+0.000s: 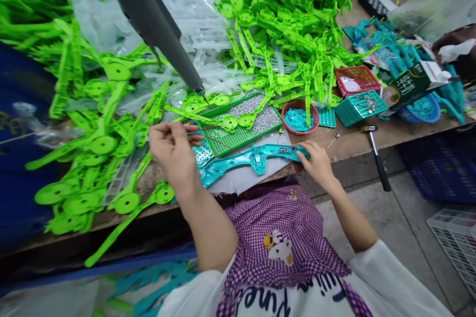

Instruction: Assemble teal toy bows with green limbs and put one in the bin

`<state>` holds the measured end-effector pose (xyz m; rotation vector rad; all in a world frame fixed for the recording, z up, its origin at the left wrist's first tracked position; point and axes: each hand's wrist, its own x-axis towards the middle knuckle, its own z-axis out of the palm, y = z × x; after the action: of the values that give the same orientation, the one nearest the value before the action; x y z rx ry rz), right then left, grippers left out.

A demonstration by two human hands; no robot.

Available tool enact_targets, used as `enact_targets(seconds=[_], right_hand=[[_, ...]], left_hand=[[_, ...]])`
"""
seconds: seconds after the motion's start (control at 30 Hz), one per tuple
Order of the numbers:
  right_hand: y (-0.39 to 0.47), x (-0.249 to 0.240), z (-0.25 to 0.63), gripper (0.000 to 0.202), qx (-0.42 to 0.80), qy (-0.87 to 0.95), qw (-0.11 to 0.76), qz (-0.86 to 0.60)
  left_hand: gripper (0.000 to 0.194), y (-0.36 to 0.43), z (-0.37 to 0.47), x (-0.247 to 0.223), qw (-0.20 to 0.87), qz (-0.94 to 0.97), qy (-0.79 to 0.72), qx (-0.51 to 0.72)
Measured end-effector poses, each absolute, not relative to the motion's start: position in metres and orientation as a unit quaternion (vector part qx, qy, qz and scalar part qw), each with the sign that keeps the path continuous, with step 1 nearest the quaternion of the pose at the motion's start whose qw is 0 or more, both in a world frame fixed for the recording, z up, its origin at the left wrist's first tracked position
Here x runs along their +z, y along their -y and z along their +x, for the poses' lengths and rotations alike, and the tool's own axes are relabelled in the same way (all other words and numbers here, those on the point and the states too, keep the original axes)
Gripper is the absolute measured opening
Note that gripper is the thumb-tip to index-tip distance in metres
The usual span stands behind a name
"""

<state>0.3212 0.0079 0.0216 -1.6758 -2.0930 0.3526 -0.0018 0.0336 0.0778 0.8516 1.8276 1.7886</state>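
Observation:
My left hand (175, 151) is raised over the left end of the turquoise plastic part, its fingers pinched on a thin reddish wire (212, 139), with strands sticking out to the right. The long turquoise plastic part (238, 159) lies hollow side up on a white cloth (238, 181) at the table's front edge. My right hand (318, 162) grips its right end between thumb and fingers. Just behind lies a green perforated tray (226, 144) with many small silvery pieces, and a bright green plastic part (245, 120) rests across it.
A grey electric screwdriver (159, 34) hangs point down above the tray. Bright green parts (290, 15) are heaped behind and left. To the right are a red round basket (300, 128), turquoise stacked trays (360, 108), a red basket (357, 90) and a hammer (376, 156) overhanging the edge.

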Motion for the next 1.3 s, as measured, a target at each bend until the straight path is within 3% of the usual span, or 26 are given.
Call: enact_targets(seconds=[0.1, 0.2, 0.27, 0.37, 0.43, 0.53, 0.6, 0.87, 1.03, 1.1, 1.2, 1.3], right_hand=[[-0.016, 0.012, 0.317, 0.035, 0.137, 0.756, 0.189, -0.611], [-0.014, 0.01, 0.318, 0.035, 0.125, 0.753, 0.207, -0.611], [0.0, 0.011, 0.322, 0.033, 0.098, 0.739, 0.271, -0.61], [0.04, 0.001, 0.324, 0.023, 0.044, 0.649, 0.4, -0.645], [0.067, -0.018, 0.321, 0.022, 0.072, 0.576, 0.425, -0.694], [0.082, -0.056, 0.31, 0.047, 0.211, 0.491, 0.374, -0.758], [0.076, -0.072, 0.306, 0.046, 0.311, 0.447, 0.336, -0.768], [0.054, -0.034, 0.358, 0.05, 0.468, 0.412, 0.336, -0.706], [0.049, -0.034, 0.347, 0.057, 0.525, 0.476, 0.238, -0.664], [0.049, -0.037, 0.34, 0.061, 0.556, 0.455, 0.247, -0.65], [0.055, -0.02, 0.354, 0.062, 0.469, 0.474, 0.275, -0.692], [0.064, 0.022, 0.381, 0.06, 0.253, 0.542, 0.202, -0.776]], left_hand=[[0.011, -0.031, -0.024, 0.068, 0.2, 0.262, -0.66, 0.675], [0.013, -0.014, -0.055, 0.045, 0.161, 0.194, -0.738, 0.626], [0.029, 0.003, -0.062, 0.035, 0.087, 0.217, -0.792, 0.564], [0.072, 0.028, -0.035, 0.032, -0.075, 0.38, -0.788, 0.479], [0.062, 0.035, 0.004, 0.031, -0.048, 0.513, -0.73, 0.449], [0.052, 0.027, 0.064, 0.02, 0.081, 0.726, -0.594, 0.338], [0.05, 0.015, 0.091, 0.008, 0.115, 0.773, -0.561, 0.274], [0.029, 0.0, 0.104, -0.011, 0.141, 0.76, -0.587, 0.238], [0.023, -0.001, 0.104, 0.0, 0.158, 0.749, -0.594, 0.248], [0.023, 0.001, 0.101, 0.003, 0.157, 0.753, -0.585, 0.258], [0.022, 0.005, 0.097, 0.004, 0.149, 0.752, -0.582, 0.271], [0.019, 0.006, 0.095, 0.002, 0.142, 0.749, -0.586, 0.274]])
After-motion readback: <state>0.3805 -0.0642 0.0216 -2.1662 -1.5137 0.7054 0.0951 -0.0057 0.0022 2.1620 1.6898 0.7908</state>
